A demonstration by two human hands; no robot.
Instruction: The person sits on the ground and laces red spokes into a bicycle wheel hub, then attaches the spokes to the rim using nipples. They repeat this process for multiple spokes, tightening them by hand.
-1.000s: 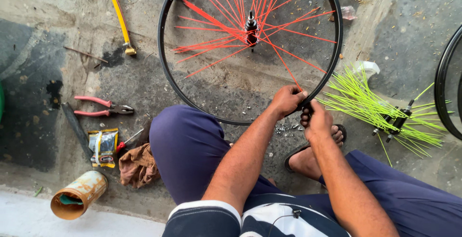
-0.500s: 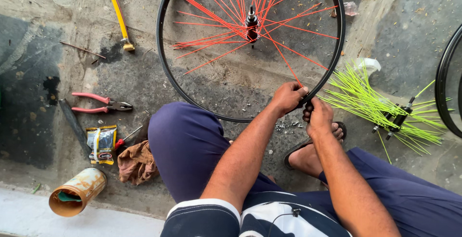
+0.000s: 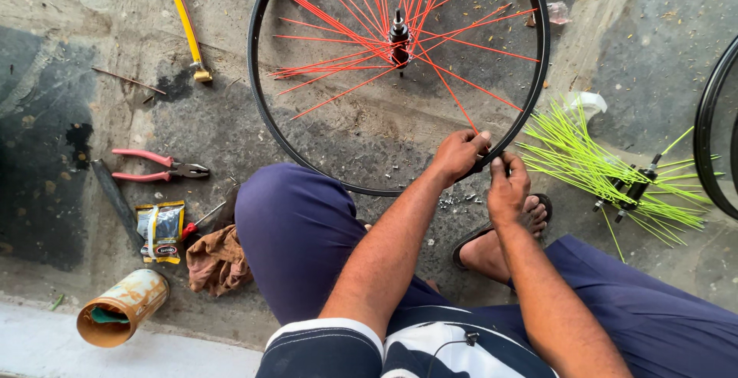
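Rim (image 3: 265, 121) feels stiff and light, its red spokes (image 3: 338, 28) thin and bendy; my left hand (image 3: 459, 155) and right hand (image 3: 507, 190) pinch its near edge

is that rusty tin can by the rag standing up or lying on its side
On its side. The rusty can lies on the ground left of the brown rag, its round open mouth facing sideways toward the lower left, with something green inside.

wheel rim (image 3: 265, 128): top cut off | second rim (image 3: 703, 155): mostly out of frame | small parts (image 3: 453, 200): too small
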